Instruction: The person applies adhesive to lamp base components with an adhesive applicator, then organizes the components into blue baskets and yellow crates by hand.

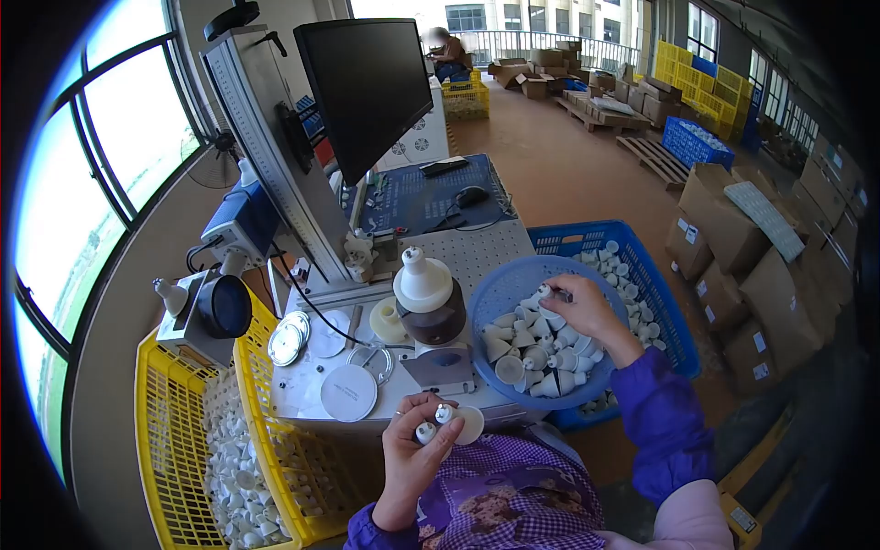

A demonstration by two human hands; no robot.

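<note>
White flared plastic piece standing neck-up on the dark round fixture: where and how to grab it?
Pinch the narrow neck of the white flared piece, coming from above on the person's side. The neck points up and stands free, while the wide skirt sits low over the dark round fixture, probably leaving less room for fingers.

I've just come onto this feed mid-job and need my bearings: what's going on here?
A person is handling small white cone-shaped plastic pieces at a bench. The left hand holds at least two white pieces; the right hand has its fingers on another white piece over a round light-blue plastic basin heaped with more. A larger white cone-shaped piece stands upright on a dark round fixture. Similar pieces fill a yellow plastic crate on the left.
</note>
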